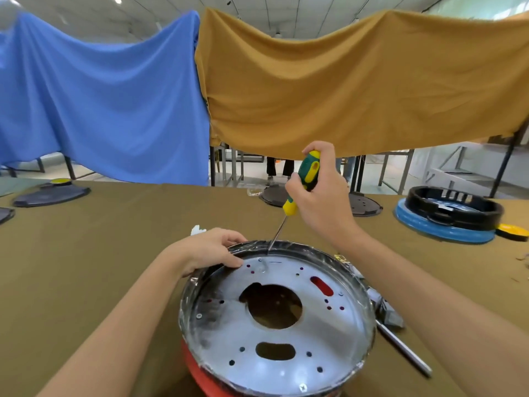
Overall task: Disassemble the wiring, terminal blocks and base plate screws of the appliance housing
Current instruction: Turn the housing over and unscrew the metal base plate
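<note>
While set upside down on the olive-brown table (114,239), appliance housing (274,316): round, red-walled, nearest the viewer. Base plate (329,333): silvery metal, facing up, with a large central opening, oblong slots and small holes. Screw (303,387): cross-headed, seated at the plate's near rim.
Left hand (210,249): resting on the far-left rim of the housing, fingers curled over its edge, thumb pressed to the plate.
Right hand (320,196): clamped around the handle of a screwdriver (300,184), green and yellow, shaft tilted down, tip at the far rim.
Metal rod (403,349): lying just right of the housing.
Black ring part (455,207): on a blue ring, far right.
Blue cloth (100,96) and mustard cloth (357,81): hung behind the table.
</note>
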{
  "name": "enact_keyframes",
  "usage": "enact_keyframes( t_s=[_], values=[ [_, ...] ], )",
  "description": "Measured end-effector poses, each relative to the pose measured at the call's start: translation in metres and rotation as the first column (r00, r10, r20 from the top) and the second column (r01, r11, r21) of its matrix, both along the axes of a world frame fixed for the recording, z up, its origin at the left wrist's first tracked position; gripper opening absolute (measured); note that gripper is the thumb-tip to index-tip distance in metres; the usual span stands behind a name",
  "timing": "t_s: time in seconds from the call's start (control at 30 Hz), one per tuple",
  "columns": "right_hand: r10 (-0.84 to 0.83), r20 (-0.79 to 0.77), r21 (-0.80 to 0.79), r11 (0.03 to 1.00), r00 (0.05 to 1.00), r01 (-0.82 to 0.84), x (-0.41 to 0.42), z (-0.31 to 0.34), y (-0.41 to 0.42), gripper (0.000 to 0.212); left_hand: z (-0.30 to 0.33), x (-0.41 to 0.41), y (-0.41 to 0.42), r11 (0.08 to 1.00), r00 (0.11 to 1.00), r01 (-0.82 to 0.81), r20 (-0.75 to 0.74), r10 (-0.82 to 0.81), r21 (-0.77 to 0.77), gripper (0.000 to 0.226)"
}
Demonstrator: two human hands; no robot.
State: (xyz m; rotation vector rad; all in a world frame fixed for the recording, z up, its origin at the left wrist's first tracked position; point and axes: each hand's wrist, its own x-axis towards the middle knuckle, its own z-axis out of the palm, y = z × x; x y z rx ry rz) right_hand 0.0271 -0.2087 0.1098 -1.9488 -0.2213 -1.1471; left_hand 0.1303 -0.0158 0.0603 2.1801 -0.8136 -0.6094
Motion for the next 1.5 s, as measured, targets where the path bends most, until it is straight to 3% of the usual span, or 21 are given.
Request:
enact_keyframes(
  t_s=[0.3, 0.37, 0.53, 0.73, 0.87, 1.1, 1.3, 1.5],
  values=[
    [0.02, -0.019, -0.074, 0.997, 1.0, -0.021, 0.014, 0.008, 0.003, 0.029, -0.016, 0.005, 0.0, 0.996, 0.978, 0.085, 0.194, -0.076, -0.036, 0.007],
    [0.022, -0.037, -0.076, 0.997, 0.999, -0.024, 0.016, 0.01, 0.005, 0.029, -0.016, 0.005, -0.001, 0.995, 0.967, 0.087, 0.244, -0.073, -0.048, 0.019],
    [0.023, -0.077, -0.079, 0.996, 0.997, -0.029, 0.018, 0.009, 0.007, 0.028, -0.017, 0.012, -0.004, 0.996, 0.94, 0.071, 0.33, -0.086, 0.056, 0.016],
    [0.015, -0.082, -0.1, 0.995, 0.997, -0.023, 0.02, 0.009, 0.009, 0.027, -0.002, 0.017, -0.015, 0.954, 0.943, 0.121, 0.269, -0.196, 0.273, 0.02],
    [0.019, -0.075, -0.128, 0.991, 0.997, -0.029, 0.023, 0.009, 0.01, 0.027, -0.01, 0.016, -0.017, 0.962, 0.945, 0.137, 0.261, -0.198, 0.235, 0.03],
    [0.0, -0.105, -0.149, 0.989, 0.994, -0.016, 0.024, 0.011, 0.007, 0.027, -0.013, 0.017, -0.016, 0.97, 0.952, 0.134, 0.244, -0.183, 0.204, 0.019],
    [0.068, -0.323, -0.256, 0.954, 0.944, -0.156, 0.028, 0.033, 0.01, 0.023, -0.012, 0.013, -0.015, 0.975, 0.952, 0.104, 0.265, -0.156, 0.197, 0.017],
    [-0.058, -0.561, -0.359, 0.916, 0.826, -0.179, 0.03, 0.066, 0.01, 0.029, -0.011, 0.009, -0.012, 0.992, 0.933, 0.093, 0.34, -0.116, 0.083, 0.019]
  ],
)
